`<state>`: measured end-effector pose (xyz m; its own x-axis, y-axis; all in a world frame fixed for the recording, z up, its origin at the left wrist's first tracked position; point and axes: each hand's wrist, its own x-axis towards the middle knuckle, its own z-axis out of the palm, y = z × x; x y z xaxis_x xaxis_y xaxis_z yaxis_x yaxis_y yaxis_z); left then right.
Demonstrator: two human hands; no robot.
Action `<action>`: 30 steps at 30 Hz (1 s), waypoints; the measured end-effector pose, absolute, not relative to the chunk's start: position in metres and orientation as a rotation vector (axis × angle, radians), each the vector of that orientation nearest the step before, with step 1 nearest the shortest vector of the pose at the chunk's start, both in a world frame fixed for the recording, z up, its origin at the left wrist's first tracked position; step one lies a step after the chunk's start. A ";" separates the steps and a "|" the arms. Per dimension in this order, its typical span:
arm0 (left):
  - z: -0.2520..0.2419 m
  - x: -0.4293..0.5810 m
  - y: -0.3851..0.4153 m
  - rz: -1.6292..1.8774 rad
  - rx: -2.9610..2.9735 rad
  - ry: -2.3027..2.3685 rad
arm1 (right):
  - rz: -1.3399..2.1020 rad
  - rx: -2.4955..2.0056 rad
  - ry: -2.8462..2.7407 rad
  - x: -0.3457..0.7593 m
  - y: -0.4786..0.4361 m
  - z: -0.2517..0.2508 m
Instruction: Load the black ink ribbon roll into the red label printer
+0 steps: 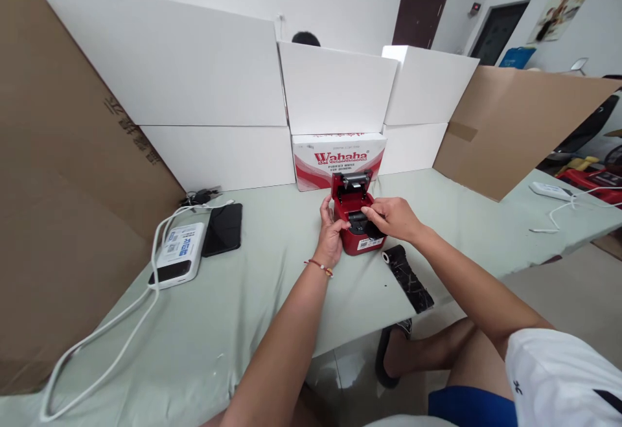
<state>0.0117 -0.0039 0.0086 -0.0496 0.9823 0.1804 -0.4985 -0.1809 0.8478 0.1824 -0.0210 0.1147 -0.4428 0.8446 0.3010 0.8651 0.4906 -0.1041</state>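
Observation:
A small red printer (356, 245) with its lid open stands on the pale green table (243, 310), in front of a Wahaha box (339, 157). My left hand (330, 231) grips the printer's left side, fingers curled around it. My right hand (394, 217) reaches over from the right, its fingers pinched on a dark roll (358, 218) inside the open compartment. A black marbled roll (407, 278), partly unrolled, lies on the table just right of the printer, below my right wrist.
A white power bank (179, 253) with a long white cable and a black phone (223, 229) lie at the left. White foam boards and brown cardboard wall the table. A white power strip (550, 190) sits far right. A person's head shows behind the boards.

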 end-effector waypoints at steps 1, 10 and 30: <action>0.009 0.012 -0.005 1.542 0.929 0.693 | -0.115 -1.515 -2.466 0.179 -0.018 0.120; 0.004 0.011 -0.007 1.518 0.950 0.720 | 0.072 -1.816 -2.828 0.141 0.055 0.128; 0.001 0.010 -0.002 1.522 0.941 0.701 | 0.372 -2.065 -2.697 0.285 0.022 0.142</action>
<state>0.0095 -0.0019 0.0009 -0.0214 0.9837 0.1787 -0.5035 -0.1650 0.8481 0.2851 0.0224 0.1419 -0.2459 0.9063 -0.3438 0.9655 0.2603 -0.0044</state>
